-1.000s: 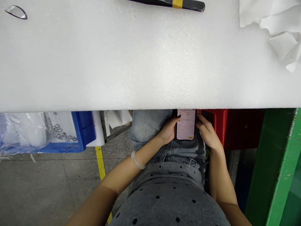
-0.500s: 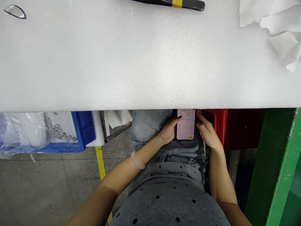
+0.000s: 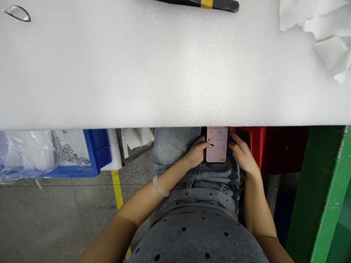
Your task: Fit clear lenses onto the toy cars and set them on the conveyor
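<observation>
A lit phone [image 3: 216, 151] rests upright over my lap, its top end hidden under the edge of the white foam sheet [image 3: 164, 73]. My left hand [image 3: 197, 151] is wrapped round the phone's left side, with the thumb over the screen. At the phone's right edge is my right hand [image 3: 242, 152], its fingers bent and the fingertips against or just behind the phone. Black tweezers [image 3: 219, 5] with a yellow band lie on the foam at the top, and a small clear lens-shaped piece [image 3: 18, 13] lies at the upper left.
Crumpled white paper [image 3: 323, 29] lies on the foam at the upper right. Below the foam, a blue bin [image 3: 94, 151] holds plastic bags and dark rings at left. A red stool [image 3: 256, 146] and a green metal post [image 3: 315, 197] stand at right.
My left thumb has moved down the phone's screen, and an item on the screen shows where the thumb was. My right hand looks unchanged.
</observation>
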A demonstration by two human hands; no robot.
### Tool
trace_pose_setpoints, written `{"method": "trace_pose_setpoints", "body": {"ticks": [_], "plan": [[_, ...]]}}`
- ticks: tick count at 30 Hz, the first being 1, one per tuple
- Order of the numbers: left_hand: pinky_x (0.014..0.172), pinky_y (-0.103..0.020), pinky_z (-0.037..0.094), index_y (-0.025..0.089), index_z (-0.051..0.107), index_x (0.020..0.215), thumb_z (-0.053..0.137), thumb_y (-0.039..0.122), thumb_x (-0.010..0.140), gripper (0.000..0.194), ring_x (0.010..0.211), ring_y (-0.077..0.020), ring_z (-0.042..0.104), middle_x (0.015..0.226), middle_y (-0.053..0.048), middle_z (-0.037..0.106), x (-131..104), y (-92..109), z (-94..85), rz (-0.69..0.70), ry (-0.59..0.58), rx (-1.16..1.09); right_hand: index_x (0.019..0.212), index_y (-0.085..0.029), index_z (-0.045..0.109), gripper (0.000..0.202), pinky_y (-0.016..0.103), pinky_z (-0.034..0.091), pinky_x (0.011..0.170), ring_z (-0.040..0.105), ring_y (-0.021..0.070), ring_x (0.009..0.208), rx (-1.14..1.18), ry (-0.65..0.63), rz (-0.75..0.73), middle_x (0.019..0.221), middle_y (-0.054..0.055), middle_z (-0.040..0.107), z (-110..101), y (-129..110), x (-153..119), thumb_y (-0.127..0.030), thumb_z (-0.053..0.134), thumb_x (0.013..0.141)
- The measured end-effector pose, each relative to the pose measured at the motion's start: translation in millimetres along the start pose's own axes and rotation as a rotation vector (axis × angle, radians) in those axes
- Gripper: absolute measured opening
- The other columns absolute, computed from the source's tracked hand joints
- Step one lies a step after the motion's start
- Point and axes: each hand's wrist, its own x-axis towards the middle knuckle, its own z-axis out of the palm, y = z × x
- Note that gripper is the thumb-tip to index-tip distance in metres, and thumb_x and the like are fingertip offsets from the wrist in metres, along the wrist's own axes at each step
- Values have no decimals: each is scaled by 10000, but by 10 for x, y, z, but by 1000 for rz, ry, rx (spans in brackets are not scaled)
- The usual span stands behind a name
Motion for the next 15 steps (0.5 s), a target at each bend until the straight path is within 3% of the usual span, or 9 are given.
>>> {"method": "trace_pose_setpoints", "body": {"ticks": [15], "plan": [[857, -385, 439, 182, 669, 931, 654, 149, 525, 407, 1010, -297, 638, 893, -28, 735, -22, 51, 50, 1, 17, 13, 1382, -299, 595, 421, 446, 445, 1116, 556, 275, 1322, -19, 7, -3, 1437, 28, 603, 1, 1, 4, -348, 509, 973]]}}
